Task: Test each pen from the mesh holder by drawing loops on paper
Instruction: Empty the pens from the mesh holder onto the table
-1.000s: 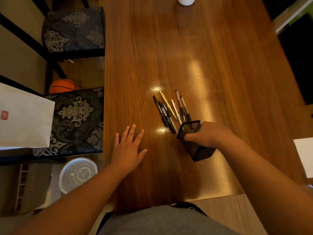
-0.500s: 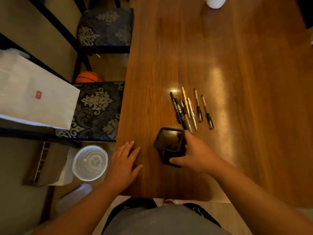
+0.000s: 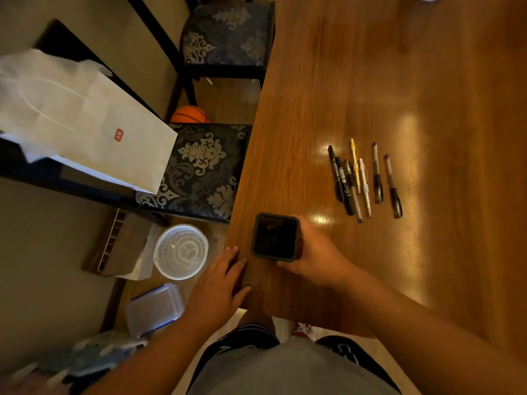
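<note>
The black mesh holder (image 3: 275, 237) stands upright near the table's left front corner, its mouth facing up and nothing visible inside. My right hand (image 3: 316, 253) grips its right side. Several pens (image 3: 362, 179) lie side by side on the wooden table (image 3: 427, 95) further back and to the right: black markers, a yellow pen, a white pen and clear pens with black grips. My left hand (image 3: 219, 283) rests flat on the table's left edge, fingers straight. No paper is visible on the table.
Two patterned chairs (image 3: 199, 169) stand along the table's left side, a white paper bag (image 3: 82, 121) on the nearer one. On the floor are a basketball (image 3: 189, 114), a white plastic basket (image 3: 181, 251) and a clear lidded box (image 3: 155, 307).
My right hand tipped the holder from lying toward the pens to upright and carried it left and nearer to me. The pens stay spread on the table. My left hand slid to the edge.
</note>
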Demonstrator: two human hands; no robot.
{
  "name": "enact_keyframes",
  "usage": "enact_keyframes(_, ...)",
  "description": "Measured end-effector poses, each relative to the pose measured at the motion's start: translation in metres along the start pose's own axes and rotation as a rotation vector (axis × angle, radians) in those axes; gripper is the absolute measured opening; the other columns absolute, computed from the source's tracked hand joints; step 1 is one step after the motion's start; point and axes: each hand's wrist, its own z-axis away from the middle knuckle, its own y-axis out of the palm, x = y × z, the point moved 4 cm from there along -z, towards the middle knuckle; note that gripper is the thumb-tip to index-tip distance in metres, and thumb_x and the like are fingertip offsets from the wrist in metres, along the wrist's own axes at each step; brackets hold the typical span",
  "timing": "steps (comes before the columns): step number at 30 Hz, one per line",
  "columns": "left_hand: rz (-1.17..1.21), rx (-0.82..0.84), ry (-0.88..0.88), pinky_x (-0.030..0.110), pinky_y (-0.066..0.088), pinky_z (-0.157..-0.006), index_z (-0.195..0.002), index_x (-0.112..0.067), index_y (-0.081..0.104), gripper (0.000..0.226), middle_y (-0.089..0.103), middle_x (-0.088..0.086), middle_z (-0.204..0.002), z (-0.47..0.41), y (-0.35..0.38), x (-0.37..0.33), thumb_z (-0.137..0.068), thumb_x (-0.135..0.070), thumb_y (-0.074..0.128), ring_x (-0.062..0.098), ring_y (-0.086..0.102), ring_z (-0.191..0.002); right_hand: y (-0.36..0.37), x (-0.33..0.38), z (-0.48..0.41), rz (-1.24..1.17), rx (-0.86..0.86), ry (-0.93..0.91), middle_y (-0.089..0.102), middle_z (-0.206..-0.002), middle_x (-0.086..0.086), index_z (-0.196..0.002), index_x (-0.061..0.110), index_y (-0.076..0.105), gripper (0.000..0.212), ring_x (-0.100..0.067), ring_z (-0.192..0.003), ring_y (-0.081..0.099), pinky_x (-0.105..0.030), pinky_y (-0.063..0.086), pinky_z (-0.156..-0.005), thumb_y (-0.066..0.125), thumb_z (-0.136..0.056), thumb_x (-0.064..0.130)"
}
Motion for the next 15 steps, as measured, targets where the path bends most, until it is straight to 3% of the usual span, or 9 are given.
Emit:
enact_keyframes(7, -0.033, -0.003, 0.006, 0.043, 0.040, -0.106, -0.135, -0.015, 0.054, 0.058, 0.041, 0.008, -0.149, 0.001, -0.002, -0.006, -0.084, -0.038, 0.070, 0.027, 0.039, -0.136, 0.003, -0.005, 0.003, -0.001, 0.010, -0.006, 0.051, -0.125, 0.022, -0.128, 0.047, 0.040, 0.073, 0.009, -0.115, 0.049, -0.017, 0.048, -0.087, 0.082, -0.070, 0.033)
enact_keyframes(10, -0.049, -0.043, 0.079, 0.035, 0.047, -0.088, -0.111, -0.016, 0.068, 0.033, 0.063, 0.003, -0.120, 0.006, -0.007, -0.019, -0.082, -0.032, 0.073, 0.022, 0.060, -0.107, -0.001, -0.014, 0.012, 0.067, -0.001, 0.016, 0.047, -0.139, 0.015, -0.141, 0.037, 0.035, 0.083, -0.001, -0.128, 0.044, -0.028, 0.045, -0.102, 0.082, -0.073, 0.029)
enact_keyframes(12, -0.021, -0.009, 0.178, 0.028, 0.050, -0.078, -0.096, -0.019, 0.071, 0.017, 0.068, -0.003, -0.099, 0.012, -0.008, -0.034, -0.087, -0.033, 0.066, 0.015, 0.064, -0.089, -0.012, -0.026, 0.025, 0.137, -0.059, 0.065, 0.042, -0.145, 0.013, -0.145, 0.036, 0.030, 0.082, -0.006, -0.132, 0.040, -0.032, 0.042, -0.106, 0.078, -0.078, 0.030)
enact_keyframes(15, -0.047, 0.144, 0.338, 0.023, 0.050, -0.068, -0.089, -0.024, 0.069, 0.034, 0.067, -0.007, -0.089, 0.012, -0.001, -0.074, -0.093, -0.043, 0.042, 0.010, 0.063, -0.078, -0.042, -0.053, 0.050, 0.154, -0.224, 0.163, 0.050, -0.136, 0.015, -0.140, 0.041, 0.036, 0.067, -0.003, -0.122, 0.048, -0.025, 0.048, -0.095, 0.071, -0.083, 0.036)
